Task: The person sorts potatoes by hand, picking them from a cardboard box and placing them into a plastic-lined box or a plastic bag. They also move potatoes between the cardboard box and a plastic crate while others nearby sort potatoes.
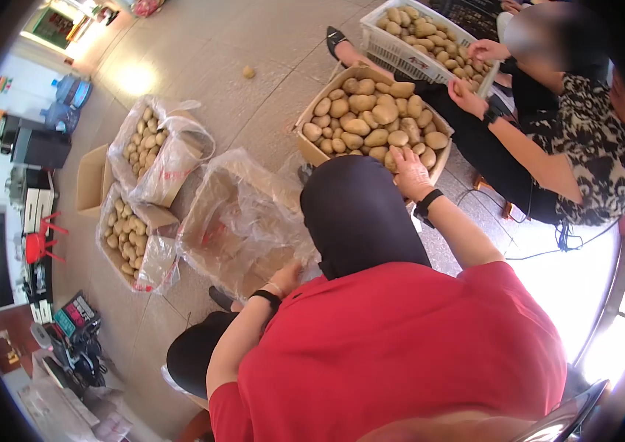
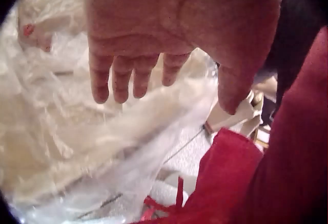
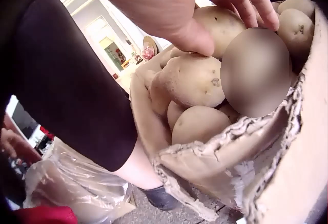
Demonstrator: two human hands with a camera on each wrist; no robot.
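Note:
My right hand (image 1: pixel 410 175) rests on potatoes at the near edge of a full cardboard box (image 1: pixel 311 152). In the right wrist view its thumb and fingers spread apart over a pale potato (image 3: pixel 220 27), with other potatoes (image 3: pixel 197 80) just below. My left hand (image 1: pixel 285 278) is by the near rim of a cardboard box (image 2: pixel 118 167) lined with clear plastic. Its fingers (image 2: pixel 122 83) hang straight and hold nothing in the left wrist view. That lined box shows crumpled plastic (image 1: pixel 242 221) inside.
Two plastic-lined boxes of potatoes (image 1: pixel 147 144) (image 1: pixel 127 236) stand at the left. Another person (image 1: pixel 570 162) sits at the right beside a white crate (image 1: pixel 393 53) of potatoes. One loose potato (image 1: pixel 248 72) lies on the floor. A cable (image 1: pixel 548 254) runs along the right.

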